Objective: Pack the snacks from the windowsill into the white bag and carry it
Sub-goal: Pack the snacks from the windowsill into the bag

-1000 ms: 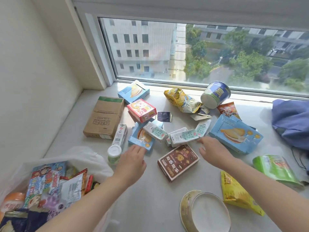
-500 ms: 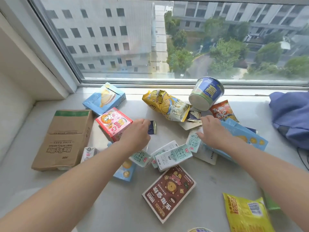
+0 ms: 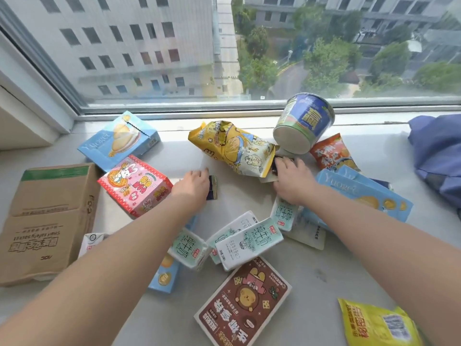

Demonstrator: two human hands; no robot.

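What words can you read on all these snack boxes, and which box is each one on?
"Yuoget": light blue box by the window, and blue box on the right.
"BEEPUS": brown bear box.
"纯牛奶": milk carton.
"Smart safety secret", "AOC": cardboard box, upside down.
Too blurred to read: yellow bag, cup, pink box.

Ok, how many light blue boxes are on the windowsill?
3 blue boxes: the back left box, the box under the left forearm, the box by the right forearm. More could be hidden.
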